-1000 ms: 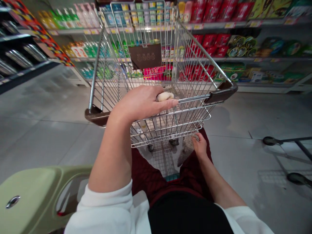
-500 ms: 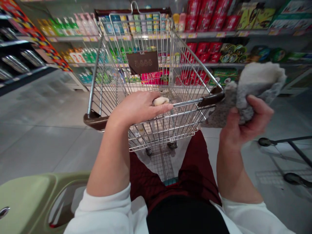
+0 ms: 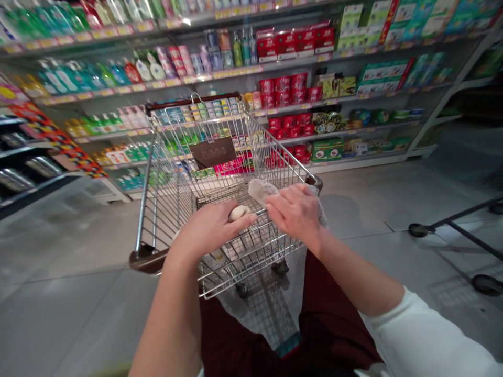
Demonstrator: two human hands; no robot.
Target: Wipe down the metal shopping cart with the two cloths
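A wire shopping cart (image 3: 168, 173) stands right in front of me, its handle bar nearest. My left hand (image 3: 214, 228) is wrapped round the middle of the bar, with a bandaged finger (image 3: 239, 212) on top. My right hand (image 3: 294, 212) presses a grey cloth (image 3: 261, 191) against the right part of the bar, fingers closed over it. The cloth pokes out past my fingers and beside my wrist. A brown sign (image 3: 214, 152) hangs inside the cart's far end.
Store shelves (image 3: 275, 68) packed with bottles, red tins and boxes run across the back. A darker shelf unit (image 3: 27, 167) stands at the left. The base and wheels of another cart (image 3: 451, 228) lie on the tiled floor to the right.
My right hand rose with the grey cloth from low by my leg, then came down with it onto the cart's bar. My view tilted upward. The left hand stayed on the bar.
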